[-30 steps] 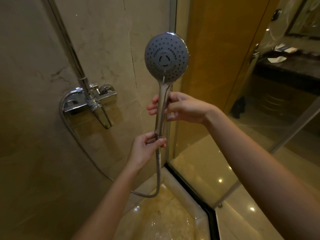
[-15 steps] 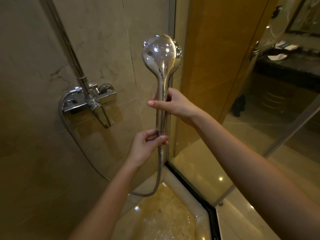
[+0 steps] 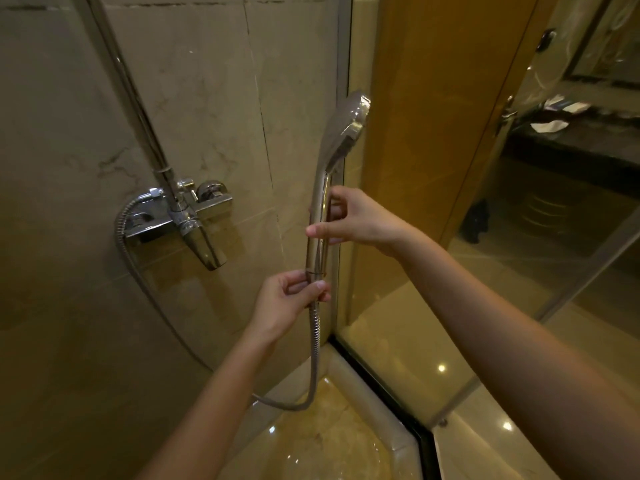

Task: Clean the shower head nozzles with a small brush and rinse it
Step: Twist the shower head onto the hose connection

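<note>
The chrome shower head (image 3: 343, 129) is held upright in front of the tiled wall, seen edge-on, its grey nozzle face turned right and mostly hidden. My right hand (image 3: 356, 220) pinches the middle of its handle (image 3: 317, 230) between thumb and fingers. My left hand (image 3: 289, 299) grips the base of the handle, where the metal hose (image 3: 313, 358) joins. The hose loops down and back up to the wall mixer. No brush is in view.
A chrome mixer tap (image 3: 183, 216) with a spout and riser pipe (image 3: 138, 109) is fixed to the wall at left. A glass shower panel (image 3: 433, 271) stands at right, above a raised curb (image 3: 377, 403). The wet floor (image 3: 329, 445) lies below. A dark counter (image 3: 571, 140) shows beyond the glass.
The shower head has rotated on its handle: the nozzle face first faced me, then its chrome back showed, now it is edge-on. It also sits slightly lower. Both hands kept their grip.
</note>
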